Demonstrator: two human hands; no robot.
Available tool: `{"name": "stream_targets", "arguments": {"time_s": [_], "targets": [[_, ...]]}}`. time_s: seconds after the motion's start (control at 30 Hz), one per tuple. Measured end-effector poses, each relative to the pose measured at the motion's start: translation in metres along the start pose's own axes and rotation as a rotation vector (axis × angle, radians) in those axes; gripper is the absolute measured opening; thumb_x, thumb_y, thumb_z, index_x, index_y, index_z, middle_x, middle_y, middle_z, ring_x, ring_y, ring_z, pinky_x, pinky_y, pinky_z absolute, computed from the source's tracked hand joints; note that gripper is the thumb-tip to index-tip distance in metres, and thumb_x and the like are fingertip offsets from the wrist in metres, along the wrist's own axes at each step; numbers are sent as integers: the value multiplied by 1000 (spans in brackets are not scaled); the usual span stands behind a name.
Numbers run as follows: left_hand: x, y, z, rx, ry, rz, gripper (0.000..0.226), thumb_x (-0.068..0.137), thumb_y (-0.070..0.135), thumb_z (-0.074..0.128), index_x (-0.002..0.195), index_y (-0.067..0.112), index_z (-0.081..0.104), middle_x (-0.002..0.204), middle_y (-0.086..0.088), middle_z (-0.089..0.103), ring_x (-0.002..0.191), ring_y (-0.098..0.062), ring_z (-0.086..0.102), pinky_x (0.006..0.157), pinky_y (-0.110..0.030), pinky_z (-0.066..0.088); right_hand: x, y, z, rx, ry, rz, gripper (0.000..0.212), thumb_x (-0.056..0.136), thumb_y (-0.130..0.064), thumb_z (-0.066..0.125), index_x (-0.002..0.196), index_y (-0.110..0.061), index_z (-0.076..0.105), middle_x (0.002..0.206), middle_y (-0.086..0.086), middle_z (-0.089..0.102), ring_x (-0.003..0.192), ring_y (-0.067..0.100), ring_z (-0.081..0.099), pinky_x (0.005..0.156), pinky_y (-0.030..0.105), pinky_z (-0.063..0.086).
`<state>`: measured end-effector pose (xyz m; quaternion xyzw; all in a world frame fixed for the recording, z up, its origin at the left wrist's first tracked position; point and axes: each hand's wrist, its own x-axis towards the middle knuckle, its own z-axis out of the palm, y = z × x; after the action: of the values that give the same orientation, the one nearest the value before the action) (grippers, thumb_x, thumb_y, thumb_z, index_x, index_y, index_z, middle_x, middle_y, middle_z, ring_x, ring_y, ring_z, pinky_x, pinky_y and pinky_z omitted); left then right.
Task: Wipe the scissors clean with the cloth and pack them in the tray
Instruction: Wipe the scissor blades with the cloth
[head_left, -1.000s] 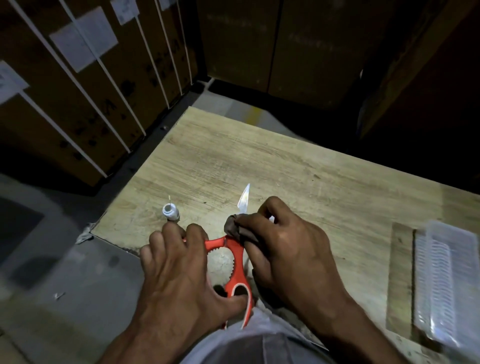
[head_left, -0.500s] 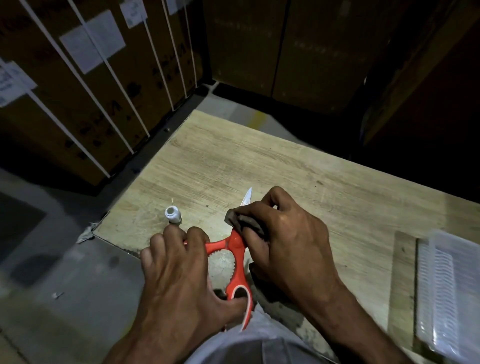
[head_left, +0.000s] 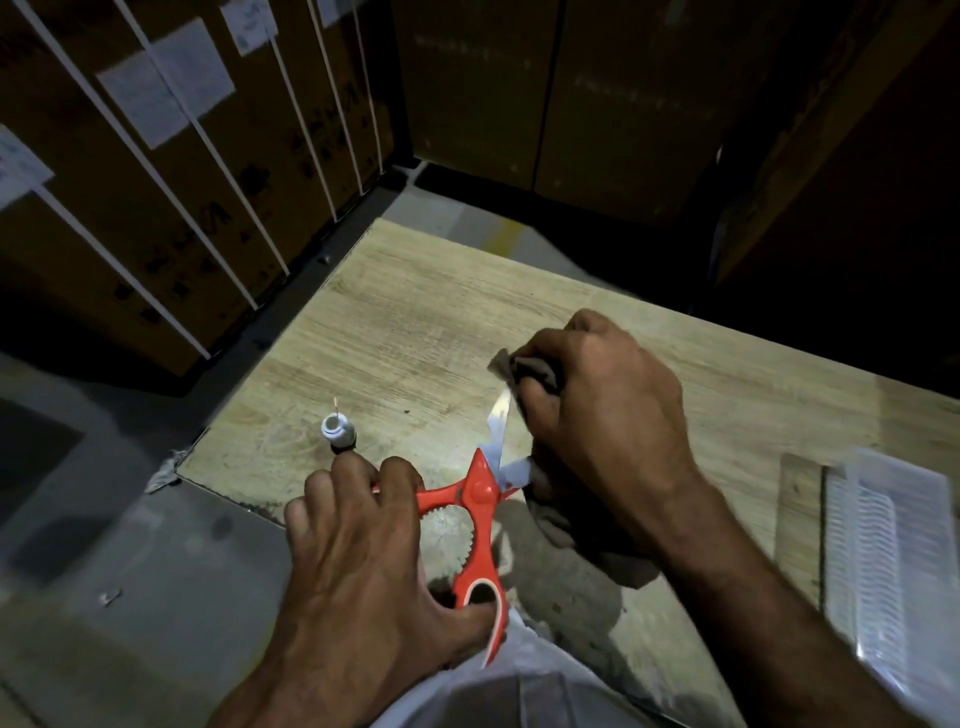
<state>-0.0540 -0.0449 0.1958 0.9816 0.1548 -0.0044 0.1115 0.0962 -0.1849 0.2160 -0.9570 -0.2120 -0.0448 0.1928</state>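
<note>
Red-handled scissors (head_left: 480, 525) are held open over the near left part of the wooden table (head_left: 415, 332), blades pointing away from me. My left hand (head_left: 363, 561) grips the red handles, thumb through the lower loop. My right hand (head_left: 602, 415) holds a dark grey cloth (head_left: 524, 369) pinched round the tip of the upper blade (head_left: 500, 426); the rest of the cloth hangs below the hand. The second blade shows only as a short stub beside my right palm. A clear plastic tray (head_left: 893, 545) lies at the right edge of the table.
A small white bottle (head_left: 337, 431) with a thin nozzle stands near the table's left edge, just beyond my left fingers. Strapped cardboard boxes (head_left: 156, 182) line the left and back. The floor (head_left: 130, 545) drops off left of the table. A light garment shows at the bottom.
My right hand has slid the cloth outward along the blade, from near the pivot to the tip. The lower part of the blade is now bare. My left hand still holds the handles.
</note>
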Motion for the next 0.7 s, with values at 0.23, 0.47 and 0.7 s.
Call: {"name": "stream_targets", "arguments": {"time_s": [0.23, 0.47, 0.7], "targets": [[0, -4, 1, -30, 2, -58, 80, 32, 77, 60, 90, 26, 40, 92, 2, 33, 85, -22, 33, 76, -42, 37, 13, 47, -44, 408, 217, 230, 16, 87, -39, 72, 100, -30, 72, 92, -13, 73, 85, 1, 69, 74, 28, 58], [3, -5, 0, -43, -82, -82, 81, 35, 80, 61, 92, 31, 32, 97, 4, 28, 93, -19, 30, 83, -37, 30, -69, -7, -24, 458, 48, -68, 36, 89, -26, 62, 124, -27, 69, 108, -7, 61, 92, 5, 63, 77, 21, 51], [1, -6, 3, -34, -62, -48, 79, 35, 81, 62, 92, 33, 37, 95, 4, 32, 89, -17, 29, 81, -36, 28, -77, -22, 10, 157, -66, -176, 27, 99, -37, 61, 125, -35, 67, 91, -8, 58, 74, 14, 57, 58, 26, 39]]}}
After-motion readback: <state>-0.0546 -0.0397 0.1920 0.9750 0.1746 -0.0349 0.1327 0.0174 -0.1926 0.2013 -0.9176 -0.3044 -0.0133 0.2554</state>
